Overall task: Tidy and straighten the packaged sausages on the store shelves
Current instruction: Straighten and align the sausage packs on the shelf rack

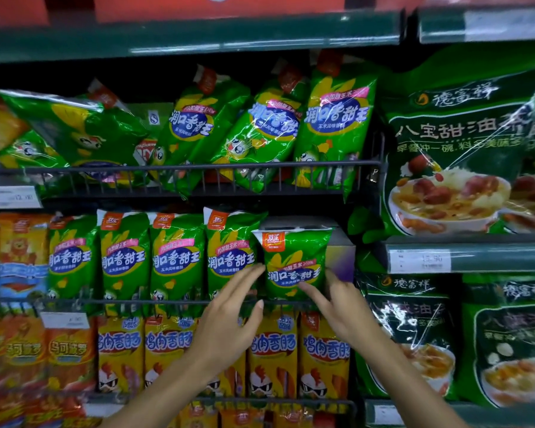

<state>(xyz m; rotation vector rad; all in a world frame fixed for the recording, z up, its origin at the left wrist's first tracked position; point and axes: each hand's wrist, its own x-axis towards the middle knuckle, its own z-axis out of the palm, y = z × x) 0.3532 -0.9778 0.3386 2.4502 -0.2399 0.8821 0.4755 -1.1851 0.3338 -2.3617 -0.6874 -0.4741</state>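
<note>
- Fingers (247, 274) of the left hand (229, 322) are straight and spread, tips just at the left edge of the rightmost green sausage pack (294, 261); they look released, gripping nothing.
- Over on the other side, the right hand (342, 307) is released too, its fingers reaching flat to the pack's lower right corner, touching or all but touching, hard to say which.
- That pack sits at the right end of the middle shelf, behind the wire rail (155, 302), lower and further forward than the row of green packs (173, 257) to its left.
- My read: the step is squaring this one pack up with its row. Both palms should press its sides evenly, lift it a touch and push it back so its top lines up with its neighbours.
- Keep the thumbs off the film front; it looks slick and may crumple or slide.
- Watch the purple box (342, 257) behind it, which may block the pack from seating.
- Up top, the upper shelf packs (260, 131) lean every which way, one lying nearly flat at the left, so plenty remains.
- Below, the yellow packs (121, 350) stand fairly straight.
</note>
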